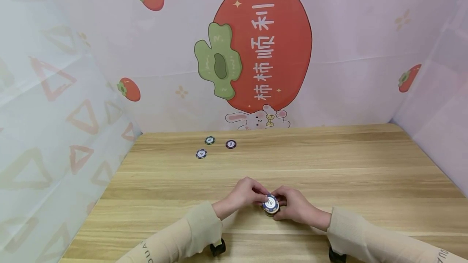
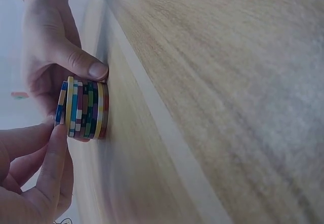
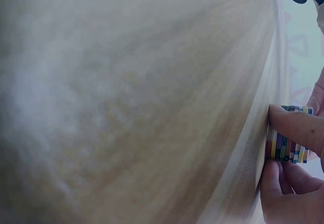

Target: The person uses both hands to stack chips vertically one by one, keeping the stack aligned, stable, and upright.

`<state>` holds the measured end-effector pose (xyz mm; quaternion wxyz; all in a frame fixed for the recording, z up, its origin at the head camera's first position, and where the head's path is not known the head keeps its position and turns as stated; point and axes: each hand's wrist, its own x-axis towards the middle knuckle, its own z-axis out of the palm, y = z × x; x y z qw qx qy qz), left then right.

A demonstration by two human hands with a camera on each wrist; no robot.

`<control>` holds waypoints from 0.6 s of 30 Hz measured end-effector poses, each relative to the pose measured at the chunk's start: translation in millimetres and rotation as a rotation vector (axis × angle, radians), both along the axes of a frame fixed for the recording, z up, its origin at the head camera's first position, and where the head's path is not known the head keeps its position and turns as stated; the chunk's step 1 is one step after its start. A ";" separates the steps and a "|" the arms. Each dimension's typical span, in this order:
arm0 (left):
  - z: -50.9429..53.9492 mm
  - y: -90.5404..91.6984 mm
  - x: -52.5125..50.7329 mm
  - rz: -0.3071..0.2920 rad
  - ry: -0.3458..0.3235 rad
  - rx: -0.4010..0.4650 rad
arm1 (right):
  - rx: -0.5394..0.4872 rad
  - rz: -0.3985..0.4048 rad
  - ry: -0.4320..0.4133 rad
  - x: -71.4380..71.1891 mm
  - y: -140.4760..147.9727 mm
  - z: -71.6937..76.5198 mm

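A stack of several coloured poker chips (image 2: 88,110) stands on the wooden table near its front. My left hand (image 1: 246,193) pinches the blue and white chip marked 10 (image 1: 270,203) at the top; in the left wrist view this chip tilts slightly against the yellow one under it. My right hand (image 1: 297,207) grips the sides of the stack, its thumb and fingers on opposite edges, low down by the table, as the right wrist view also shows around the chips (image 3: 288,145).
Towards the back left of the table (image 1: 329,157) lie three single chips: a green one (image 1: 210,140), a purple one (image 1: 231,144) and a blue one (image 1: 201,154). Printed cloth walls (image 1: 347,104) stand at the back and both sides.
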<state>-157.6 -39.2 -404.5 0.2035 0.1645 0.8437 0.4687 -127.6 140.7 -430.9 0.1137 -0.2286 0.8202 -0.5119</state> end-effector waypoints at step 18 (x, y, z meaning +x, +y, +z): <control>1.4 0.2 1.8 -0.040 0.039 -0.018 | 0.032 -0.009 0.012 -0.6 -0.2 -0.1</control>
